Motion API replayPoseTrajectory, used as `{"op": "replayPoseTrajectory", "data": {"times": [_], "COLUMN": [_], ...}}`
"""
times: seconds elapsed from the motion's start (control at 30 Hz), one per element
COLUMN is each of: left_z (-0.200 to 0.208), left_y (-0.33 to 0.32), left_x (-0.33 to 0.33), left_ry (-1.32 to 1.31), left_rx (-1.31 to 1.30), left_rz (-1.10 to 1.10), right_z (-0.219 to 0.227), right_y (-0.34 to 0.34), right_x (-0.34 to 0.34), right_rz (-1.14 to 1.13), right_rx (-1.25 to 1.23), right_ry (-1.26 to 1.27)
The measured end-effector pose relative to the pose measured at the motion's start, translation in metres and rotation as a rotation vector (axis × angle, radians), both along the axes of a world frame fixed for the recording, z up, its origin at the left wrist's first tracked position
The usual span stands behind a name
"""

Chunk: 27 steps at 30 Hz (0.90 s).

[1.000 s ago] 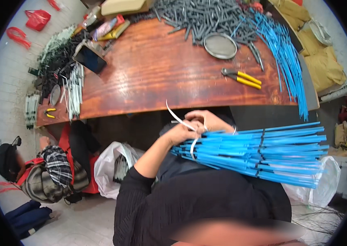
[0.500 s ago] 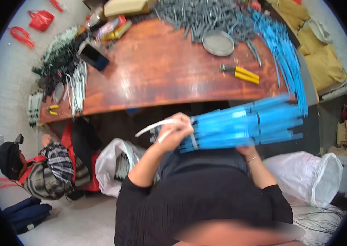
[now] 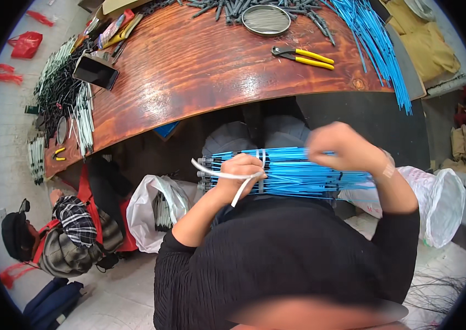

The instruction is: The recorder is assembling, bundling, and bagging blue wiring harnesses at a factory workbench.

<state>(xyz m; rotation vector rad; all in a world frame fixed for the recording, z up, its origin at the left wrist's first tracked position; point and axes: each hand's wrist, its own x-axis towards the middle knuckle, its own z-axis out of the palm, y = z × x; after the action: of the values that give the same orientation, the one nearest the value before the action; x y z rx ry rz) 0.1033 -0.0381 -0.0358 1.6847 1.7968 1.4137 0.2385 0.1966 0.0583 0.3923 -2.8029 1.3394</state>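
Note:
A bundle of thin blue rods [image 3: 299, 179] with dark grey ends lies across my lap, its grey ends to the left. White bands wrap around it near its left part. My left hand [image 3: 239, 173] is closed on top of the bundle, gripping a white plastic strap [image 3: 204, 169] whose loose ends stick out from the fingers. Over the right half of the bundle is my right hand [image 3: 348, 147], blurred by motion, fingers curled; whether it touches the rods or holds anything is unclear.
On the wooden table [image 3: 161, 93] are yellow-handled pliers [image 3: 304, 57], a round dish [image 3: 266, 20], loose blue rods [image 3: 373, 47], grey pieces and a phone [image 3: 96, 71]. White sacks [image 3: 147, 212] flank me. At the left sits another person [image 3: 67, 225].
The bundle has come down and left onto my lap. My right hand has moved from beneath the bundle's right part to above it. My left hand keeps hold of the strap.

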Motion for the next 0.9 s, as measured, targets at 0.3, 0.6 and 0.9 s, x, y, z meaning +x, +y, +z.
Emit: {"op": "replayPoseTrajectory", "data": {"times": [0.3,0.6,0.9], "left_z": [-0.033,-0.032,-0.054], "left_y": [0.007,0.027,0.027], "left_x": [-0.005,-0.018,-0.014], "left_ry": [-0.052,0.234,-0.121], "left_rx": [0.036,-0.041,-0.264], "left_rz": [0.108,0.436,0.360], "right_z": [-0.108,-0.153,-0.160], "right_y": [-0.040,-0.013,-0.002], "right_x": [-0.083,-0.100,-0.115], "right_rz": [0.227,0.013,-0.108], "right_rx": [-0.031,-0.332,-1.359], "right_ry": [-0.044,-0.252,-1.030]}}
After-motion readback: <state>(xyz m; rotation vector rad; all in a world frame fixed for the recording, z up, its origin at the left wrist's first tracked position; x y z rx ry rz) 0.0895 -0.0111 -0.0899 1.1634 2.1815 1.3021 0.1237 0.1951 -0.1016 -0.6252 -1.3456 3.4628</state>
